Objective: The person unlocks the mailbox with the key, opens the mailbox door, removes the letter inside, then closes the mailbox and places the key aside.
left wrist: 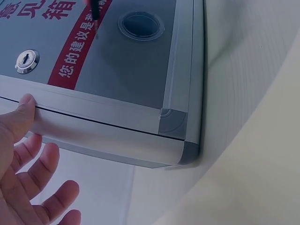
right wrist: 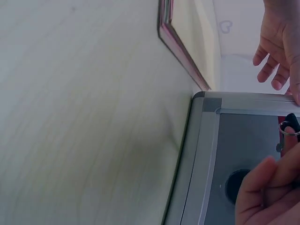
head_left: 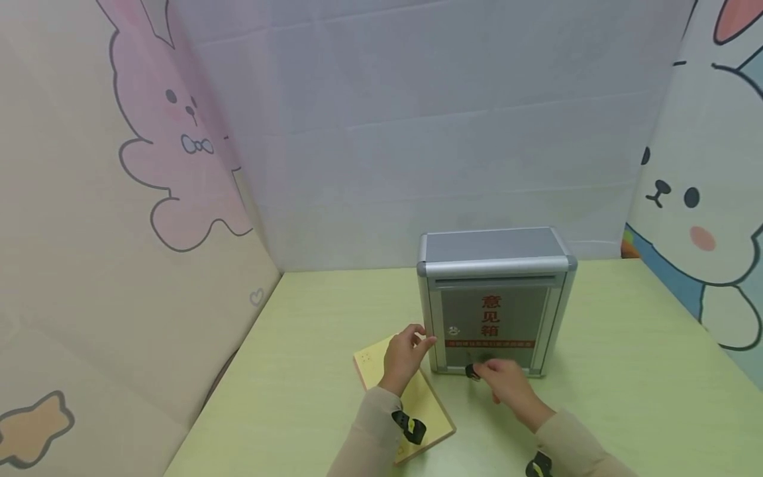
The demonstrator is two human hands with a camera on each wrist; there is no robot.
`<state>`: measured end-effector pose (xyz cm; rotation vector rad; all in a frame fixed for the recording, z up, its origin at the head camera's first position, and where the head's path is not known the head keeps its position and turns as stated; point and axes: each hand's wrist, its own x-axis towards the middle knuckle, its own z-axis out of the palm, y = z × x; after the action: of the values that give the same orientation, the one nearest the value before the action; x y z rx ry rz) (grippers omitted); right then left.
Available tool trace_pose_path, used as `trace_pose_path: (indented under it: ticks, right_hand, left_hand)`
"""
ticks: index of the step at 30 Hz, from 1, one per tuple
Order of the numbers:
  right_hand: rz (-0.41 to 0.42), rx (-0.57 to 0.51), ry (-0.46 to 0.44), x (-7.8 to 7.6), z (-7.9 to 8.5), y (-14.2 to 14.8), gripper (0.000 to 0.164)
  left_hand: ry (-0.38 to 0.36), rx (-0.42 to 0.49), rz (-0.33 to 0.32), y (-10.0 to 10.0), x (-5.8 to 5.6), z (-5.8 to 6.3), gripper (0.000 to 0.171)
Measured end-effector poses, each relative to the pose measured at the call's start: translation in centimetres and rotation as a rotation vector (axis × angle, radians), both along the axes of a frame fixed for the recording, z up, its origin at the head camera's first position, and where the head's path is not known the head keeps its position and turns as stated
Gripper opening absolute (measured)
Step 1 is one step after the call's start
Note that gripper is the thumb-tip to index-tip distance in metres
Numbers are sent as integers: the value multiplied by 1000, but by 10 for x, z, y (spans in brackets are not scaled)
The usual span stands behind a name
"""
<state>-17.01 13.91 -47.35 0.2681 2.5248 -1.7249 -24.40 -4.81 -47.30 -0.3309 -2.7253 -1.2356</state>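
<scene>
A grey metal suggestion box (head_left: pixel 495 245) with red lettering and a round lock (left wrist: pixel 27 61) stands upright on the table. My left hand (head_left: pixel 407 358) is at its left side edge, the thumb (left wrist: pixel 26 110) resting on the front frame and the other fingers loosely bent beside the side wall. My right hand (head_left: pixel 507 384) is in front of the lower panel. It pinches a small key (left wrist: pixel 95 14) with a black head and a metal ring (right wrist: pixel 289 129). The right fingers partly hide the key in the right wrist view.
A yellow notebook (head_left: pixel 426 404) lies flat on the pale green table (head_left: pixel 268 397), partly under my left forearm. A round dark recess (left wrist: pixel 140 26) is set in the box's lower panel. White and cartoon-printed sheets (head_left: pixel 417 132) hang behind and at the sides.
</scene>
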Motion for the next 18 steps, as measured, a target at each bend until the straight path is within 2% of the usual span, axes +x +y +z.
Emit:
trace_pose_path:
  ticks: [9, 18]
  right_hand:
    - [12, 17, -14, 1, -10, 8, 23]
    - [34, 71, -28, 0, -21, 10, 25]
  left_hand:
    - [1, -1, 5, 1, 2, 1, 25]
    - [-44, 2, 28, 3, 2, -1, 26]
